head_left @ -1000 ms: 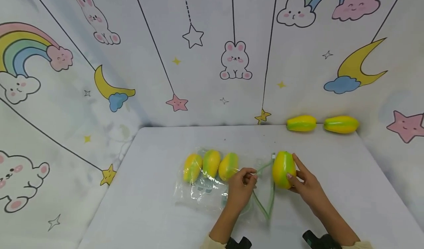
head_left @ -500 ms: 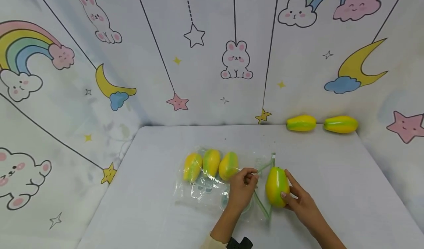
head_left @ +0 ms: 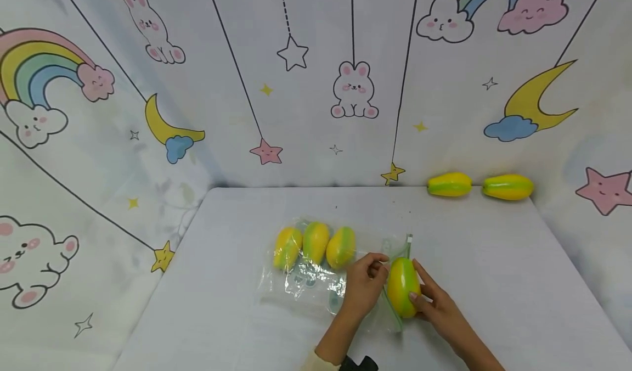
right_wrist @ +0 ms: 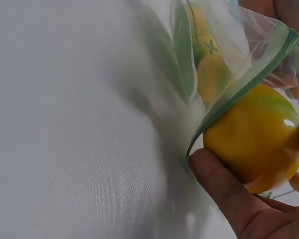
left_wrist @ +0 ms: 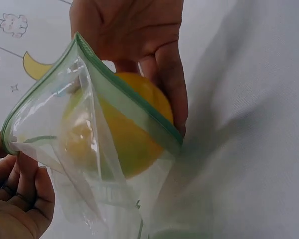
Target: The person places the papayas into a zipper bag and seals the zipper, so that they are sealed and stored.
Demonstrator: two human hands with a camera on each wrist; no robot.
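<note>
A clear zip bag (head_left: 316, 291) with a green zip edge lies on the table, three yellow-green papayas (head_left: 315, 243) inside it. My left hand (head_left: 365, 283) pinches the bag's upper rim and holds its mouth apart, as the left wrist view shows. In my right hand (head_left: 436, 305) is another papaya (head_left: 404, 288), gripped between thumb and fingers. This papaya (left_wrist: 124, 129) is at the bag's mouth, partly behind the clear film in the left wrist view. In the right wrist view, the green zip edge (right_wrist: 249, 89) passes over the held papaya (right_wrist: 254, 139).
Two more papayas (head_left: 449, 185) lie at the table's back right edge, by the wall. A white cloth with cartoon drawings (head_left: 306, 113) hangs behind the white table (head_left: 222, 239).
My right hand has brought the papaya leftward and nearer to me, from beside the bag into its mouth. The left hand stays on the rim, shifting only slightly.
</note>
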